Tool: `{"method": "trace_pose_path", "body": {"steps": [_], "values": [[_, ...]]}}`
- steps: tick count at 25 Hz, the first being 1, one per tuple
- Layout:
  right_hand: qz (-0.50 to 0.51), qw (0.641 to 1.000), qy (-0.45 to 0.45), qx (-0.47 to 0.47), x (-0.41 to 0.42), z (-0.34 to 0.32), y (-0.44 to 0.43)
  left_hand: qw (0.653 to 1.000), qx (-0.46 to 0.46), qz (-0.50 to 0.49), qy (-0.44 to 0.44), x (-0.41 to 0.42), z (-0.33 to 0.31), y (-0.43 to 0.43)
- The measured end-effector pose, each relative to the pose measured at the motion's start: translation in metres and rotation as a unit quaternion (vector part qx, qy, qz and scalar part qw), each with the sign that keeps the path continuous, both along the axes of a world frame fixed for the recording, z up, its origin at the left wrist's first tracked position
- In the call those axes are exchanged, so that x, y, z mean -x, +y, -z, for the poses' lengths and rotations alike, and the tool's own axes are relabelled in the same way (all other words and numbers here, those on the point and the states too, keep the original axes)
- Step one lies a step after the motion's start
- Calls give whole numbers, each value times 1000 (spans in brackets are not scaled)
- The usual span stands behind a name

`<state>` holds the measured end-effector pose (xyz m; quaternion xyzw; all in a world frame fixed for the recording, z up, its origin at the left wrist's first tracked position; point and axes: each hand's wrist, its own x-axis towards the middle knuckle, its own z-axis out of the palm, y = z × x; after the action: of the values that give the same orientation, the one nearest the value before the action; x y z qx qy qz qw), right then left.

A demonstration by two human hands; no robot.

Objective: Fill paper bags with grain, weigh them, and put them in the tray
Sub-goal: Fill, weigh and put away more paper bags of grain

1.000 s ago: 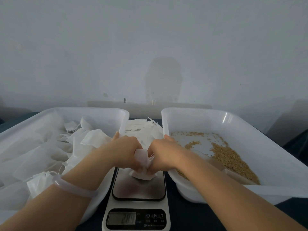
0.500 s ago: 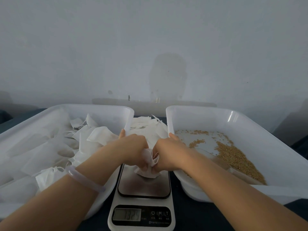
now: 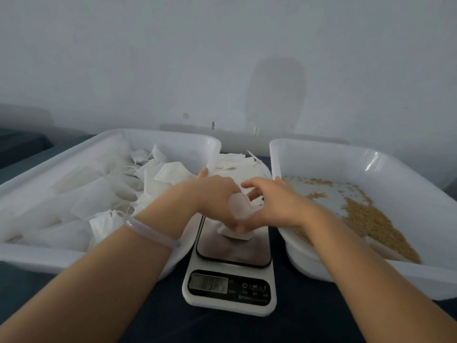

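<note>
In the head view, at centre frame, we see the left hand [image 3: 215, 198] curled round a white paper bag [image 3: 240, 208], whose bottom rests on the platform of the scale [image 3: 230, 266]. The right hand [image 3: 280, 203] meets the bag from the right, its fingers [image 3: 249, 185] partly stretched over the top; we cannot tell whether it pinches. The display [image 3: 208, 286] is lit but blurred. The left tray [image 3: 173, 139] holds white bags; the right tray [image 3: 321, 151] holds loose grain [image 3: 368, 221]. A stack of bags [image 3: 237, 164] lies between the trays.
</note>
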<state>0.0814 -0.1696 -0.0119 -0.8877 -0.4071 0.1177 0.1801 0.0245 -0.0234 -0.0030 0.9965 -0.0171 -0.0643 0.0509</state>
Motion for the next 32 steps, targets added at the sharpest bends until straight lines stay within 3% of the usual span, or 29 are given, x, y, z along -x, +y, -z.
{"method": "trace_pose_path", "body": {"steps": [4, 6, 32], "values": [[18, 997, 57, -49, -4, -1, -4, 989, 148, -5, 1, 6, -8, 10], [19, 995, 71, -61, -4, 1, -4, 984, 176, -9, -4, 8, -7, 13], [10, 996, 37, -78, -4, 4, -4, 984, 173, -28, 8, 5, -3, 16]]}}
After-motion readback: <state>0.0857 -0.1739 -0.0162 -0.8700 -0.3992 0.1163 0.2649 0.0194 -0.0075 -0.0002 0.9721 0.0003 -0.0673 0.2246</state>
